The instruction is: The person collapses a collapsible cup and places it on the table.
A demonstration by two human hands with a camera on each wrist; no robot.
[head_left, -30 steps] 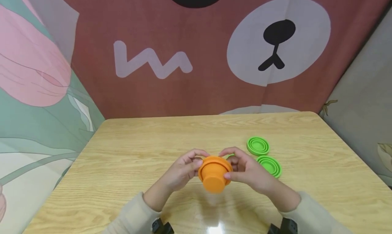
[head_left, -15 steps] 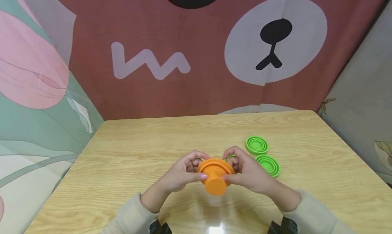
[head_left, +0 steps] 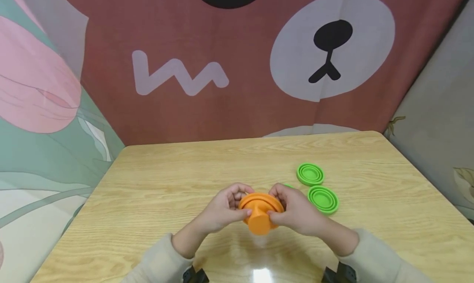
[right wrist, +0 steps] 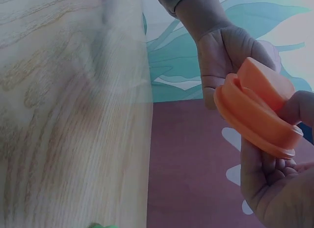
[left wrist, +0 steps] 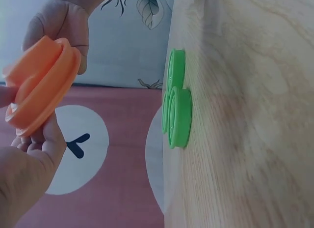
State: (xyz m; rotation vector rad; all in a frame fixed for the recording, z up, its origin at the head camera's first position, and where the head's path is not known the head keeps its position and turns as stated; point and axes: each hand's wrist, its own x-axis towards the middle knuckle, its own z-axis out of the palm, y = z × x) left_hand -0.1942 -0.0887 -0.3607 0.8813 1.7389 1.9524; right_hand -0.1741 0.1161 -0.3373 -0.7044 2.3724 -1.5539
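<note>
In the head view an orange collapsible cup is held above the table, its base toward me and its wide rim facing away. My left hand grips its left side, thumb on the stepped wall and fingers behind the rim. On the other side my right hand grips it the same way, thumb pressing near the base. Both wrist views show the cup with its wall partly folded in and fingertips under the rim.
Two flattened green collapsible cups lie on the wooden table, right of the hands. A third green piece is mostly hidden behind my right hand. A printed cloth hangs behind the table.
My left thumb has moved from the rim onto the cup's wall. The right fingers have closed in behind the rim. The cup's wall has become dented and its base tilted.
</note>
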